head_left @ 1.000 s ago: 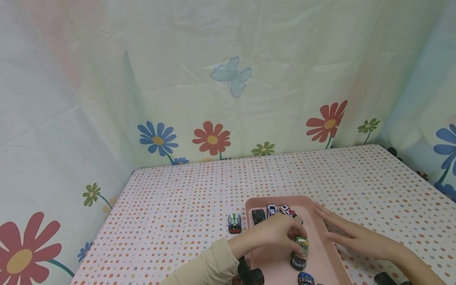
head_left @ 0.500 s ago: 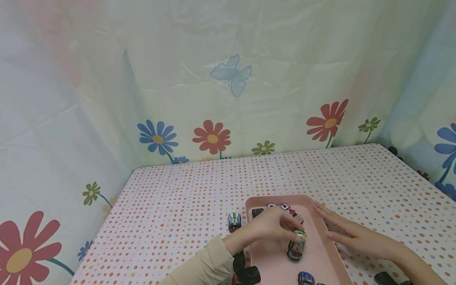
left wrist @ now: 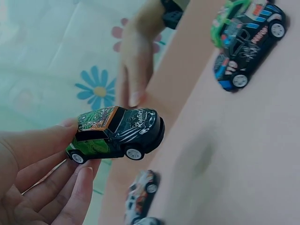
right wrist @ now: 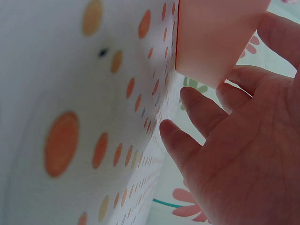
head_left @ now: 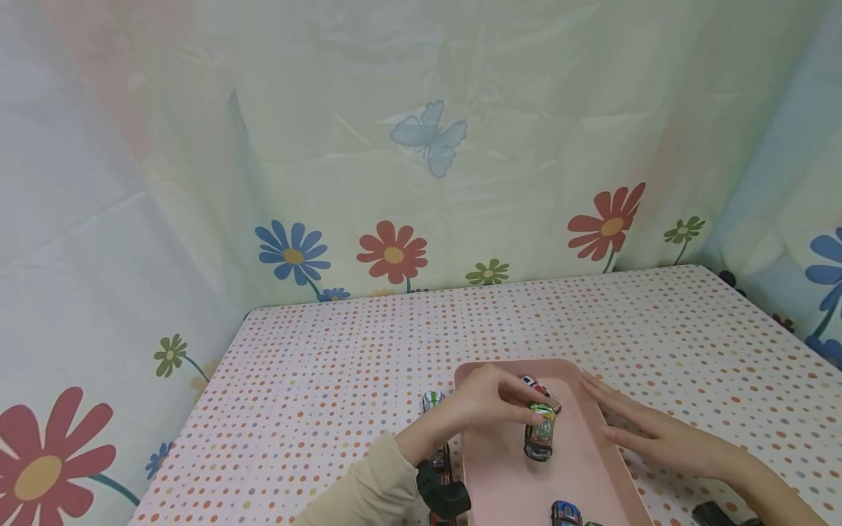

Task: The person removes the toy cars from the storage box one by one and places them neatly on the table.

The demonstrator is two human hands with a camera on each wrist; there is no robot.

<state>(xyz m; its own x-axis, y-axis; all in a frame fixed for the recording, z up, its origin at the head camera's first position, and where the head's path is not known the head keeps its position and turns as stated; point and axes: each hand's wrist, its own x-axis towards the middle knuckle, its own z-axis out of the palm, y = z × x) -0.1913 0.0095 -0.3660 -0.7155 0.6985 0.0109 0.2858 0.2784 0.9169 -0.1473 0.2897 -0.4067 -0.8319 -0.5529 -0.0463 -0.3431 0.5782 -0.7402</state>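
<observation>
Left hand (head_left: 490,403) pinches green car (head_left: 540,436) above tray (head_left: 503,482); right hand (head_left: 658,432), fingers extended, rests against tray's right wall. Judgement: brace tray lightly, keep green car level, clear of white car (head_left: 541,388) inside tray.

Dotted tbl (head_left: 342,365) w/ 1 tray (head_left: 513,489), cars (head_left: 433,399) alongside.

In your head view, the bottom edge crops the pink tray (head_left: 520,493) and the blue car (head_left: 566,513); a dark object (head_left: 712,513) at lower right is too cut off to identify. Left of the tray, your left forearm (head_left: 416,444) hides part of a white-and-green car (head_left: 433,400).
</observation>
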